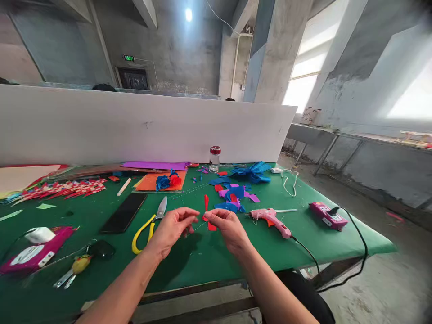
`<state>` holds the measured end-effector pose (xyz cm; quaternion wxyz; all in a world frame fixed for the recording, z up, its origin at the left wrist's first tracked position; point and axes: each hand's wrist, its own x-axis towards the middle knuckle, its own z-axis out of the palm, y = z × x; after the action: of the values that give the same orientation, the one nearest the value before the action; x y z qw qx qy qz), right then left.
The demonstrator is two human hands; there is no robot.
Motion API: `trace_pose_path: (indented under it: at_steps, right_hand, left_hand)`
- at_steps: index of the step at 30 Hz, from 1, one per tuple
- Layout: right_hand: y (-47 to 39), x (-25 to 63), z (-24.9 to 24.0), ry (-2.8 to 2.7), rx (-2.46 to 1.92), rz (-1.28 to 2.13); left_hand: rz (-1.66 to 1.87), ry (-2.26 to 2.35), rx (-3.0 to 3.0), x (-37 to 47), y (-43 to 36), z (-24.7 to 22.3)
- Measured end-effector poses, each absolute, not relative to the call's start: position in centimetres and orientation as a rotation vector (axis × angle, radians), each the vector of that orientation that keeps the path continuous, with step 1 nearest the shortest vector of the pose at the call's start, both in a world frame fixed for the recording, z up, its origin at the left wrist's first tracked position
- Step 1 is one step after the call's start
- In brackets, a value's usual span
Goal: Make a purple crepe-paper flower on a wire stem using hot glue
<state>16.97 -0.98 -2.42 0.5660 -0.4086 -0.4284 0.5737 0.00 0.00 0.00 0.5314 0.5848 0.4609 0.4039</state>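
Your right grip is closed, thumb against finger, on a red strip, part of which extends beyond the fingertips, over the green surface. Your left grip is near it, fingers curled; whether it pinches anything, I cannot tell. Yellow-handled scissors lie just left of your left grip, with a black phone farther left. Blue scraps lie beyond your right grip, a glass jar stands farther beyond, and a pink glue gun lies to its right
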Motion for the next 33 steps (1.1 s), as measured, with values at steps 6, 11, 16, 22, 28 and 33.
trace_pose_path:
  at_steps: [6, 11, 16, 22, 28, 33]
  right_hand:
    - [-1.3, 16.5, -2.7, -1.018, -0.812, 1.442]
    - [-1.3, 16.3, -2.7, -1.006, -0.803, 1.428]
    - [-1.1, 16.8, -2.2, -1.004, -0.875, 1.336]
    - [-1.2, 16.4, -1.7, -0.984, -0.883, 1.232]
    - [-1.6, 15.7, -1.7, -0.994, -0.889, 1.169]
    - [-1.7, 15.5, -1.7, -0.972, -0.912, 1.161]
  left_hand:
    - [0.861, 0.931, 1.219, 1.1, -1.1, -0.3]
    - [0.911, 0.896, 1.132, 1.8, -1.5, -0.5]
    - [0.956, 0.904, 1.11, 2.4, -2.0, -0.6]
    - [1.0, 0.908, 1.115, 3.1, -2.3, -0.8]
    - [1.018, 0.904, 1.126, 3.2, -2.3, -0.9]
    - [1.054, 0.924, 1.145, 3.3, -2.3, -1.1]
